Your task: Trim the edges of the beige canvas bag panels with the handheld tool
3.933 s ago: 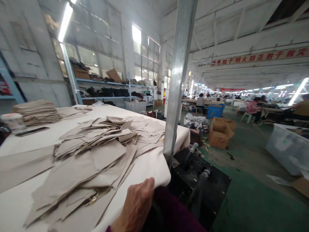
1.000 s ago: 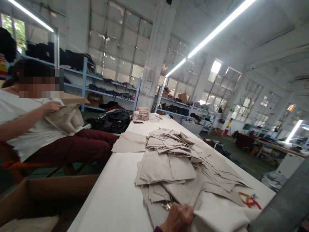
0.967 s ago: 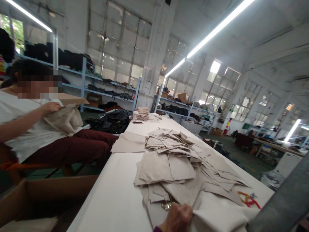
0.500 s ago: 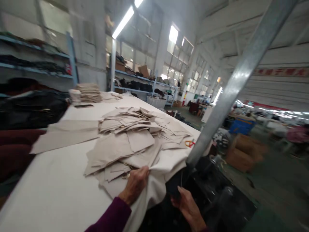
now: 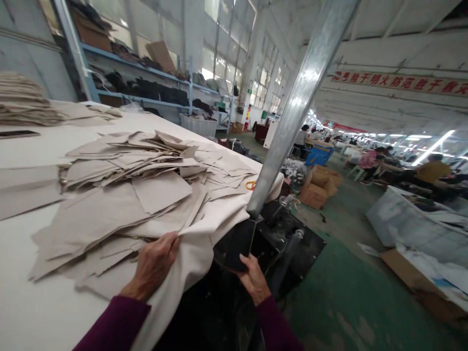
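I'm pinching the white cloth [image 5: 192,265] in my left hand [image 5: 152,261] at seven o'clock — fingers pressed together; my right hand [image 5: 254,280] is spreading its fingers at five (holding anything? I can't tell).

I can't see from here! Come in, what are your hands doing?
Left hand gripping white cloth. Right hand touching dark flat object. Metal post beside cloth.

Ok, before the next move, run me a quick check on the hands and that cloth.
Left hand gripping the cream cloth: ok.
Right hand secure on the black flat piece: cannot tell.
Cloth clear of the steel post: not ok, touching it.
Beige cut fabric pieces resting on the table: ok.
Orange-handled snips away from both hands: ok.
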The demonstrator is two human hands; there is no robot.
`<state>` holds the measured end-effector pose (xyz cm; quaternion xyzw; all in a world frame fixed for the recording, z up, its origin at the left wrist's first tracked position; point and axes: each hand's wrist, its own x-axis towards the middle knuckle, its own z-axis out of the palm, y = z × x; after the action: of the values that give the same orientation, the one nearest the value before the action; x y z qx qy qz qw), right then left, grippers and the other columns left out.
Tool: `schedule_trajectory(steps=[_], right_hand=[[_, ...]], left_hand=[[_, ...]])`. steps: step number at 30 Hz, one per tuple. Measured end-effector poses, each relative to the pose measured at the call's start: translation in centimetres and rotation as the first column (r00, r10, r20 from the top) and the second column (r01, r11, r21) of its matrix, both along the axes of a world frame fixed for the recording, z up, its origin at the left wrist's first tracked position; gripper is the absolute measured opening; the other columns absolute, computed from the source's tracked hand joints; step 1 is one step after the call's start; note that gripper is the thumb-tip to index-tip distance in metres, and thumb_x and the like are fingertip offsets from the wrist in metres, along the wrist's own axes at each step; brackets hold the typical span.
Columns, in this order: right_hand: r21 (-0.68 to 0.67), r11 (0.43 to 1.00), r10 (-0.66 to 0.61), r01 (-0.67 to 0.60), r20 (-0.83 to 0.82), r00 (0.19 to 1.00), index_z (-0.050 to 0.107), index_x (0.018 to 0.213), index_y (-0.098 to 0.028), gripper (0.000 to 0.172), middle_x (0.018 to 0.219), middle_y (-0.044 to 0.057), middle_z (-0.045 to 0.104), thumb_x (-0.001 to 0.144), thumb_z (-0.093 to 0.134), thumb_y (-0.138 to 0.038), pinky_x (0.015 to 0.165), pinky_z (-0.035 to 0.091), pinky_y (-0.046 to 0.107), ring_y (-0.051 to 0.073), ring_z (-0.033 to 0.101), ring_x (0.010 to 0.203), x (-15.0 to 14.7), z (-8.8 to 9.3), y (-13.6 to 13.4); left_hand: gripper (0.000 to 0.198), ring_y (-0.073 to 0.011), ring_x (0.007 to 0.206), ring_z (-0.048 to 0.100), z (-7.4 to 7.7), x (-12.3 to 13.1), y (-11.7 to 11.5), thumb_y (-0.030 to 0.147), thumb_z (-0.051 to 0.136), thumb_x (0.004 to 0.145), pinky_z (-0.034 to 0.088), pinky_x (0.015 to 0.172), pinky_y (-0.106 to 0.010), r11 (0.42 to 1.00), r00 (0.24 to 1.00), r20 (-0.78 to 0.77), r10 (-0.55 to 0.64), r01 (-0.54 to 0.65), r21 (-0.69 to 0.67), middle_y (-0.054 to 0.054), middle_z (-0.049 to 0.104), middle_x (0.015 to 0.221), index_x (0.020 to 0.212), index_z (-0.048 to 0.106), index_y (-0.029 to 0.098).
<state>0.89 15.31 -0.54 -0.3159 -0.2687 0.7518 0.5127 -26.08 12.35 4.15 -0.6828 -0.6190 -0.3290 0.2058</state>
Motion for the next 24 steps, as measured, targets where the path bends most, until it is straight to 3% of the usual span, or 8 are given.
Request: schedule_trajectory(steps=[6, 8, 11, 14, 17, 19, 20, 24], right_hand=[[0.096, 0.992, 0.094, -0.08, -0.144, 0.985, 0.059, 0.114, -0.011, 0.044, 0.116, 0.019, 0.065, 0.071, 0.067, -0.018, 0.091, 0.044, 0.046, 0.031, 0.061, 0.106, 2.3, 0.9, -2.0], [0.084, 0.989, 0.131, -0.118, -0.17, 0.977, 0.057, 0.117, -0.01, 0.046, 0.12, 0.019, 0.062, 0.078, 0.064, -0.035, 0.091, 0.044, 0.045, 0.029, 0.061, 0.106, 2.9, 1.6, -2.1], [0.015, 0.967, 0.252, -0.253, -0.174, 0.952, 0.06, 0.112, -0.002, 0.075, 0.105, 0.02, 0.067, 0.083, 0.039, -0.068, 0.085, 0.047, 0.037, 0.023, 0.064, 0.091, 3.6, 2.3, -2.3], [-0.079, 0.917, 0.373, -0.39, -0.175, 0.911, 0.062, 0.106, 0.002, 0.097, 0.091, 0.019, 0.068, 0.078, 0.02, -0.08, 0.076, 0.049, 0.033, 0.022, 0.065, 0.078, 3.8, 2.0, -3.1], [-0.218, 0.792, 0.533, -0.571, -0.21, 0.82, 0.062, 0.104, 0.005, 0.111, 0.086, 0.018, 0.067, 0.069, 0.012, -0.087, 0.071, 0.05, 0.035, 0.023, 0.065, 0.074, 3.3, 0.6, -4.7], [-0.308, 0.686, 0.618, -0.659, -0.232, 0.751, 0.062, 0.105, 0.006, 0.11, 0.084, 0.018, 0.067, 0.071, 0.012, -0.086, 0.068, 0.05, 0.034, 0.023, 0.064, 0.071, 2.8, -0.7, -6.2], [-0.342, 0.661, 0.629, -0.668, -0.233, 0.741, 0.061, 0.106, 0.005, 0.106, 0.086, 0.018, 0.067, 0.075, 0.012, -0.083, 0.066, 0.05, 0.034, 0.022, 0.064, 0.071, 2.6, -1.3, -7.0], [-0.425, 0.669, 0.567, -0.61, -0.239, 0.789, 0.06, 0.11, 0.001, 0.085, 0.106, 0.022, 0.065, 0.087, 0.014, -0.068, 0.066, 0.049, 0.033, 0.021, 0.062, 0.077, 1.8, -3.2, -10.2]], left_hand=[[0.027, -0.0211, 0.07, 0.07, -0.1, -0.2, -0.1, 0.03, 0.037, 0.093, 0.047, 0.057, -0.028, 0.997, 1.0, 0.02, 0.023, -0.021, -0.079, -0.006, 0.074, 0.088, 0.095, 0.061, 0.017], [0.025, -0.0217, 0.071, 0.07, -0.1, -0.1, -0.1, 0.031, 0.036, 0.093, 0.048, 0.058, -0.03, 0.992, 0.999, 0.019, 0.045, -0.042, -0.123, -0.005, 0.073, 0.09, 0.097, 0.058, 0.02], [0.023, -0.022, 0.077, 0.069, 0.1, 0.0, -0.3, 0.032, 0.032, 0.095, 0.05, 0.061, -0.032, 0.98, 0.997, 0.022, 0.071, -0.065, -0.188, -0.004, 0.072, 0.095, 0.099, 0.054, 0.025], [0.024, -0.023, 0.077, 0.069, 0.3, 0.1, -0.4, 0.032, 0.032, 0.095, 0.05, 0.063, -0.033, 0.973, 0.996, 0.029, 0.083, -0.074, -0.22, -0.006, 0.072, 0.095, 0.099, 0.054, 0.023], [0.026, -0.0236, 0.077, 0.068, 0.5, 0.3, -0.5, 0.03, 0.035, 0.093, 0.048, 0.064, -0.032, 0.973, 0.995, 0.051, 0.09, -0.076, -0.22, -0.007, 0.073, 0.091, 0.095, 0.058, 0.02], [0.027, -0.0233, 0.076, 0.068, 0.6, 0.4, -0.5, 0.031, 0.037, 0.092, 0.047, 0.065, -0.031, 0.975, 0.994, 0.075, 0.084, -0.066, -0.211, -0.008, 0.073, 0.088, 0.091, 0.061, 0.018], [0.028, -0.023, 0.075, 0.067, 0.6, 0.4, -0.4, 0.031, 0.038, 0.092, 0.046, 0.064, -0.03, 0.977, 0.993, 0.085, 0.077, -0.058, -0.205, -0.008, 0.073, 0.086, 0.088, 0.062, 0.018], [0.032, -0.0212, 0.072, 0.066, 0.6, 0.4, -0.2, 0.032, 0.037, 0.092, 0.045, 0.063, -0.029, 0.979, 0.989, 0.132, 0.072, -0.045, -0.201, -0.009, 0.072, 0.084, 0.087, 0.065, 0.016]])
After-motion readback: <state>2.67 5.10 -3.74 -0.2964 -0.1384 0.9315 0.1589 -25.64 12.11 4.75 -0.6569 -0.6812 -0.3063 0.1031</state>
